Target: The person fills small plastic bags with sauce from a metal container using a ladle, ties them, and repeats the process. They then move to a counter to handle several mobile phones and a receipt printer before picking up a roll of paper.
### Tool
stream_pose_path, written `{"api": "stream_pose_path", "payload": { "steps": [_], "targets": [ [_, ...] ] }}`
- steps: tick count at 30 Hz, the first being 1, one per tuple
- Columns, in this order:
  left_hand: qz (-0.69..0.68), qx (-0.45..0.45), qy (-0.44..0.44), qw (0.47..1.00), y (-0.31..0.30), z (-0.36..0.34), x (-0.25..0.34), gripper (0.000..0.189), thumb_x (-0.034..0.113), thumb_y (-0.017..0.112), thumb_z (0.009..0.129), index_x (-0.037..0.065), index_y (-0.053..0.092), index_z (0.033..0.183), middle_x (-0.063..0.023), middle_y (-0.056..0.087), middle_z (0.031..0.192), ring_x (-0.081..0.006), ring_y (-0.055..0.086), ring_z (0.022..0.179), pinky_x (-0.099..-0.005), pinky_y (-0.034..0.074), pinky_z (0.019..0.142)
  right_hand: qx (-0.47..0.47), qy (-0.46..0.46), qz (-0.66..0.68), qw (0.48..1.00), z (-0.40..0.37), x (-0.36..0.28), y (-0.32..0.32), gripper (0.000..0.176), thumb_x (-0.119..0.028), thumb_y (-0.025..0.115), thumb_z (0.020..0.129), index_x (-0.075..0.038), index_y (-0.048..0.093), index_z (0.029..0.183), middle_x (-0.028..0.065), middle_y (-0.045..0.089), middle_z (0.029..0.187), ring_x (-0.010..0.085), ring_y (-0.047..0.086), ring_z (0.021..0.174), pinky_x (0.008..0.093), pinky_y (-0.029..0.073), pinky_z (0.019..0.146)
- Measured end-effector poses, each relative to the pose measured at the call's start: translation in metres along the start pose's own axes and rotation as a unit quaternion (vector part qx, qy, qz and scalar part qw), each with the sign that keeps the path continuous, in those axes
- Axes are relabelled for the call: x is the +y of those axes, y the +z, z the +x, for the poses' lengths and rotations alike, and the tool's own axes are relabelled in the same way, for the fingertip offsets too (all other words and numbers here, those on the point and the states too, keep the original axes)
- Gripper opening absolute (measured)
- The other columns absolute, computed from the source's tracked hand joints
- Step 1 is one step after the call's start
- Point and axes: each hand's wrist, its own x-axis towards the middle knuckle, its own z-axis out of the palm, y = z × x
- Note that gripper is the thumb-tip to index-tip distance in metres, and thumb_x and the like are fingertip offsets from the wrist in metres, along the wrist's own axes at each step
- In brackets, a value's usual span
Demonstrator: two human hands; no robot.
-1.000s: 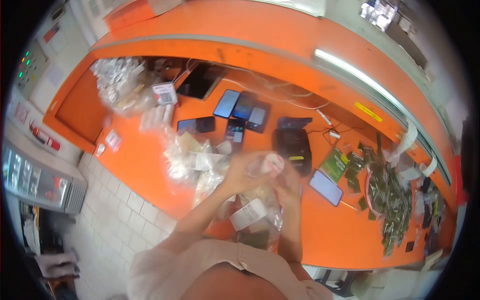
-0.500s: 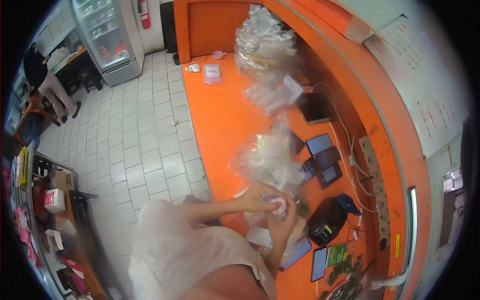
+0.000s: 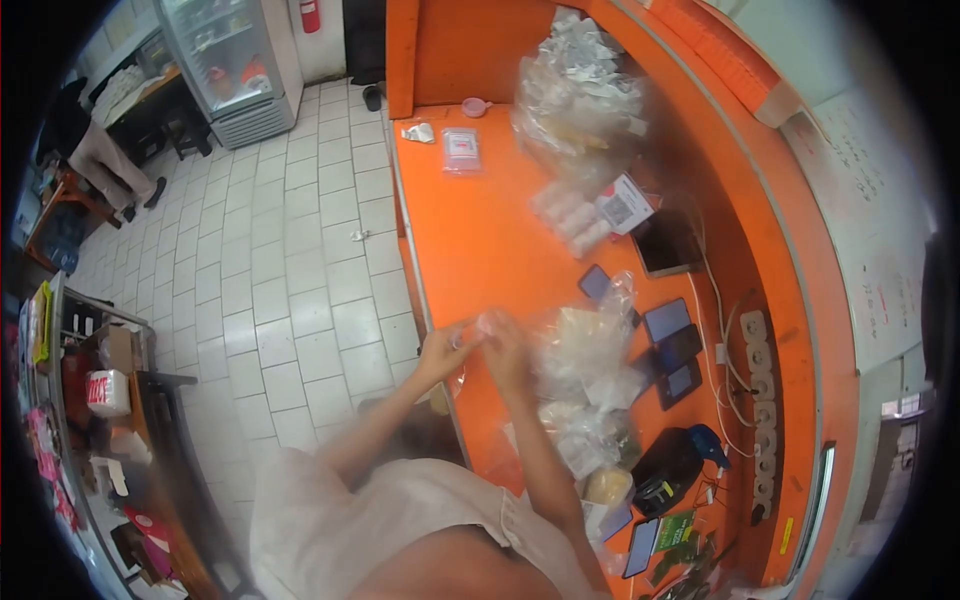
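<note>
Over the left edge of the orange counter [image 3: 470,275], my two hands meet at the fingertips. Between them is a small pinkish-white thing [image 3: 487,325], mostly covered by fingers and too small to name. My left hand [image 3: 443,357] is closed at its left side, with a bit of something purplish and clear among the fingers. My right hand [image 3: 507,358] pinches it from the right. Just right of my right hand lies a clear plastic bag [image 3: 580,345] with pale contents. More clear bags [image 3: 585,435] lie beside my right forearm.
Phones [image 3: 668,320] and a dark tablet [image 3: 668,243] lie along the counter's right side, near a power strip [image 3: 757,420]. White rolls [image 3: 572,218], a QR card [image 3: 625,204] and a big bag [image 3: 575,95] are farther back. A person [image 3: 95,150] stands far left.
Both hands have moved left and away from me with the small pinkish thing, from above the bags to the counter's left edge. The view has shifted slightly.
</note>
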Motion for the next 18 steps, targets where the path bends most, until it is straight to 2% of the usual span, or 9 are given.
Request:
{"api": "stream_pose_path", "payload": {
  "steps": [2, 3, 5, 7, 11, 13, 17, 18],
  "targets": [
    [0.017, 0.000, -0.025, 1.000, -0.004, 0.006, -0.012, 0.042, 0.028, 0.062, 0.084, 0.007, 0.054, 0.120, 0.0004, 0.052, 0.054, -0.0025, 0.045, 0.047, -0.0208, 0.036, 0.044, 0.026, -0.007, 0.038, 0.999, 0.008, 0.006, 0.012, 0.030, -0.002, 0.060, 0.077, -0.001, 0.060, 0.107, 0.0149, 0.056, 0.108, 0.0295, 0.057, 0.099, 0.0357, 0.046, 0.081],
    [0.023, -0.010, -0.016, 1.000, -0.006, 0.010, -0.015, 0.045, 0.029, 0.063, 0.083, 0.008, 0.053, 0.121, -0.0002, 0.050, 0.053, -0.0031, 0.042, 0.047, -0.0214, 0.036, 0.044, 0.060, -0.028, 0.008, 0.998, 0.011, 0.006, 0.015, 0.025, 0.000, 0.062, 0.075, 0.001, 0.063, 0.100, 0.0141, 0.059, 0.104, 0.0272, 0.061, 0.088, 0.0333, 0.050, 0.073],
    [0.028, -0.019, -0.013, 0.999, -0.007, 0.015, -0.022, 0.047, 0.029, 0.064, 0.082, 0.009, 0.051, 0.123, -0.0009, 0.048, 0.053, -0.0038, 0.039, 0.046, -0.0220, 0.035, 0.045, 0.062, -0.014, 0.033, 0.997, 0.013, 0.005, 0.016, 0.025, 0.001, 0.063, 0.074, 0.002, 0.063, 0.099, 0.0142, 0.059, 0.104, 0.0262, 0.063, 0.085, 0.0321, 0.050, 0.071],
    [0.001, -0.024, 0.056, 0.998, -0.007, 0.017, -0.024, 0.053, 0.031, 0.068, 0.078, 0.009, 0.050, 0.124, -0.0008, 0.048, 0.052, -0.0048, 0.041, 0.046, -0.0223, 0.036, 0.045, 0.091, -0.005, 0.072, 0.993, 0.014, 0.003, 0.016, 0.020, 0.001, 0.066, 0.072, 0.004, 0.064, 0.092, 0.0162, 0.061, 0.103, 0.0233, 0.065, 0.077, 0.0270, 0.051, 0.063],
    [0.001, -0.054, 0.067, 0.996, -0.009, 0.023, -0.029, 0.059, 0.033, 0.071, 0.074, 0.009, 0.050, 0.124, -0.0016, 0.049, 0.052, -0.0060, 0.044, 0.044, -0.0226, 0.038, 0.045, 0.070, 0.026, 0.052, 0.996, 0.007, 0.011, 0.018, 0.015, 0.000, 0.068, 0.071, 0.005, 0.064, 0.085, 0.0188, 0.061, 0.103, 0.0219, 0.065, 0.079, 0.0246, 0.051, 0.064],
    [0.006, -0.053, 0.106, 0.993, -0.010, 0.026, -0.030, 0.061, 0.034, 0.073, 0.071, 0.009, 0.052, 0.122, -0.0040, 0.053, 0.054, -0.0081, 0.051, 0.046, -0.0235, 0.040, 0.046, 0.057, 0.107, 0.102, 0.987, 0.008, 0.005, 0.016, 0.013, 0.000, 0.069, 0.070, 0.006, 0.065, 0.080, 0.0195, 0.061, 0.104, 0.0213, 0.064, 0.081, 0.0253, 0.051, 0.067],
    [0.053, -0.036, 0.066, 0.996, -0.003, 0.025, -0.028, 0.057, 0.032, 0.074, 0.069, 0.008, 0.056, 0.117, -0.0075, 0.059, 0.061, -0.0125, 0.057, 0.051, -0.0252, 0.043, 0.048, 0.056, 0.123, 0.137, 0.981, 0.011, 0.014, 0.021, 0.015, 0.000, 0.069, 0.071, 0.006, 0.065, 0.084, 0.0175, 0.062, 0.102, 0.0185, 0.064, 0.081, 0.0263, 0.051, 0.066],
    [0.103, 0.008, 0.116, 0.988, 0.001, 0.024, -0.030, 0.054, 0.029, 0.074, 0.068, 0.008, 0.057, 0.114, -0.0088, 0.060, 0.064, -0.0147, 0.059, 0.053, -0.0262, 0.044, 0.049, 0.075, 0.182, 0.229, 0.953, 0.012, 0.018, 0.024, 0.017, 0.000, 0.068, 0.071, 0.006, 0.064, 0.087, 0.0171, 0.062, 0.101, 0.0173, 0.063, 0.081, 0.0260, 0.051, 0.064]
  ]
}}
